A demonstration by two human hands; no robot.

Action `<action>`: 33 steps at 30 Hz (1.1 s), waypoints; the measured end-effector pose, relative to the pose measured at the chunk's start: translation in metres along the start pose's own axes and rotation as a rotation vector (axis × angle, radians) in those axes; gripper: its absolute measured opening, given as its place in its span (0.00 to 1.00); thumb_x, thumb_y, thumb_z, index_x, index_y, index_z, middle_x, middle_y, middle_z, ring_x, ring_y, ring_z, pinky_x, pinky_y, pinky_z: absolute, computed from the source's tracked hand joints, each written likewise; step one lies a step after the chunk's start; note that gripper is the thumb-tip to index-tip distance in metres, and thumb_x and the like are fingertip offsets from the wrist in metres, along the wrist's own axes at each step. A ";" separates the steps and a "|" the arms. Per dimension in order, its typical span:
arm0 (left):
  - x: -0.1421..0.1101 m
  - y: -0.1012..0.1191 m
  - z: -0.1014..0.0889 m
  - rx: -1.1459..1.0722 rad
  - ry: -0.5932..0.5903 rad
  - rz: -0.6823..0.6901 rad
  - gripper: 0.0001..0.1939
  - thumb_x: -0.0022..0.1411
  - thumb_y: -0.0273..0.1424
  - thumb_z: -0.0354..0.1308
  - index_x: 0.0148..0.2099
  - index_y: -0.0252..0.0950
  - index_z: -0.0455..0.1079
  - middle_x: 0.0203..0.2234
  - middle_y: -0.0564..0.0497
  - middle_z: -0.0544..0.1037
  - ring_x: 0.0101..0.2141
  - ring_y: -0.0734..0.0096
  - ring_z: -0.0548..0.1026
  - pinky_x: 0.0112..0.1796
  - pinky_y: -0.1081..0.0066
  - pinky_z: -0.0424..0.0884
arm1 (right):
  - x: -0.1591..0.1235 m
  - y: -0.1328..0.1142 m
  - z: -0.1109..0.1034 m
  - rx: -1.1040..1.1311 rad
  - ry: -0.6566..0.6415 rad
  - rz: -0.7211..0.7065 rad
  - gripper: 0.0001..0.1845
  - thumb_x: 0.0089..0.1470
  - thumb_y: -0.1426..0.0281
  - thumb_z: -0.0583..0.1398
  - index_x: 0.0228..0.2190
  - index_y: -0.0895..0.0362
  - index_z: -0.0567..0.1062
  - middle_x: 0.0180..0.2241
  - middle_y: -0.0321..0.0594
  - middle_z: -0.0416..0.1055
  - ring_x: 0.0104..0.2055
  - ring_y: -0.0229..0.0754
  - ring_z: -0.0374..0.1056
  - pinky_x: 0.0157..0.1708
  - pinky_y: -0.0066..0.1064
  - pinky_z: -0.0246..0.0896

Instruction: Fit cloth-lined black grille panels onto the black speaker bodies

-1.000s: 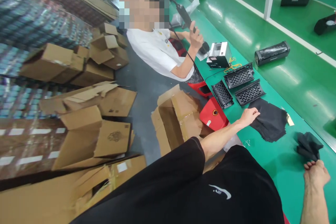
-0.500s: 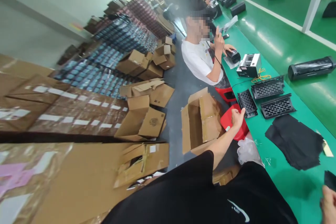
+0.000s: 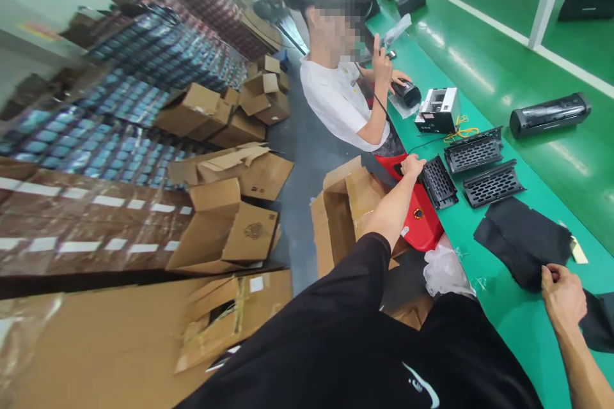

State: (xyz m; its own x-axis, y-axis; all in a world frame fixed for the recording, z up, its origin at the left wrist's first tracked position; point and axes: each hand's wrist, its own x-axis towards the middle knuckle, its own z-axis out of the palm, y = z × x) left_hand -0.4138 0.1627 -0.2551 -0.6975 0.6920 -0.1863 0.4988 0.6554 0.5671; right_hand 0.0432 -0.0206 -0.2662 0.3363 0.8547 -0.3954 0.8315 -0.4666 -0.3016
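My left hand (image 3: 411,167) is closed at the table edge, by the far left corner of a black perforated shell (image 3: 439,183). Its fingertips are hidden, so I cannot tell whether it grips the shell. Two more perforated shells, one farther back (image 3: 474,151) and one nearer (image 3: 494,184), lie beside it. My right hand (image 3: 564,297) pinches the near right corner of a pile of thin black sheets (image 3: 525,236) between thumb and fingers. Another black sheet (image 3: 600,323) lies partly behind that wrist.
A black-and-white device (image 3: 437,110) with yellow cable stands farther along the green table. A black cylinder (image 3: 551,115) lies at right. Beside the table are a red stool (image 3: 425,223), an open carton (image 3: 336,217) and a seated person (image 3: 336,102) holding a dark cylinder.
My left hand has moved away from me along the perforated shell's edge. My right hand has come in from the lower right to the pile of black sheets. The view has shifted slightly.
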 end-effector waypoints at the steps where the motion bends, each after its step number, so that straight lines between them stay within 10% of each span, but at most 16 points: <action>1: -0.003 -0.001 0.000 -0.034 -0.013 0.021 0.21 0.73 0.40 0.61 0.62 0.35 0.71 0.58 0.42 0.75 0.53 0.59 0.77 0.53 0.52 0.77 | -0.001 0.000 -0.001 0.002 0.003 -0.006 0.26 0.64 0.50 0.50 0.43 0.52 0.80 0.44 0.50 0.75 0.36 0.55 0.70 0.37 0.46 0.64; 7: -0.038 -0.024 -0.022 -0.237 -0.057 0.156 0.18 0.72 0.40 0.62 0.58 0.36 0.73 0.53 0.44 0.78 0.50 0.61 0.77 0.52 0.55 0.76 | -0.004 0.006 0.000 0.105 0.143 -0.095 0.28 0.60 0.45 0.51 0.43 0.51 0.78 0.41 0.51 0.71 0.51 0.63 0.70 0.41 0.49 0.65; 12: -0.058 -0.039 -0.043 -0.371 -0.139 0.194 0.17 0.60 0.34 0.68 0.51 0.38 0.77 0.44 0.44 0.79 0.49 0.57 0.75 0.50 0.57 0.76 | 0.006 0.013 0.008 0.148 0.055 -0.113 0.30 0.56 0.40 0.52 0.41 0.49 0.80 0.39 0.46 0.69 0.39 0.57 0.70 0.34 0.48 0.63; 21: 0.001 0.011 -0.037 -0.638 -0.279 -0.077 0.15 0.71 0.42 0.63 0.48 0.34 0.74 0.39 0.50 0.79 0.37 0.70 0.77 0.41 0.66 0.77 | 0.003 0.010 0.007 0.179 0.134 -0.217 0.33 0.57 0.41 0.51 0.42 0.52 0.81 0.40 0.46 0.68 0.42 0.55 0.68 0.35 0.44 0.61; 26: 0.017 0.018 -0.064 -0.760 -0.275 -0.096 0.08 0.65 0.31 0.67 0.39 0.35 0.70 0.28 0.57 0.71 0.26 0.79 0.68 0.30 0.75 0.69 | -0.009 0.004 -0.012 0.303 0.206 -0.209 0.33 0.57 0.41 0.50 0.35 0.55 0.80 0.42 0.52 0.71 0.48 0.57 0.69 0.41 0.46 0.64; 29: -0.006 0.016 -0.070 -0.834 -0.289 -0.081 0.12 0.59 0.34 0.69 0.38 0.37 0.69 0.26 0.58 0.70 0.25 0.78 0.68 0.29 0.75 0.69 | -0.034 0.023 -0.042 0.446 0.183 -0.182 0.30 0.57 0.40 0.54 0.34 0.54 0.78 0.49 0.52 0.75 0.52 0.57 0.70 0.45 0.43 0.66; 33: -0.109 0.013 -0.017 -0.896 -0.506 -0.045 0.12 0.56 0.36 0.69 0.39 0.39 0.72 0.27 0.56 0.73 0.26 0.73 0.72 0.28 0.74 0.71 | -0.087 0.077 -0.084 0.951 0.120 0.104 0.24 0.55 0.48 0.63 0.41 0.55 0.80 0.48 0.46 0.79 0.49 0.52 0.73 0.52 0.41 0.67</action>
State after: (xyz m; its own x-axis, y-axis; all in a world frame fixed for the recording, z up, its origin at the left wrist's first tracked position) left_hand -0.3402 0.0904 -0.2138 -0.3045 0.8548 -0.4202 -0.2339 0.3606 0.9029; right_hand 0.1148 -0.1113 -0.1822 0.4746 0.7919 -0.3841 0.1069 -0.4850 -0.8679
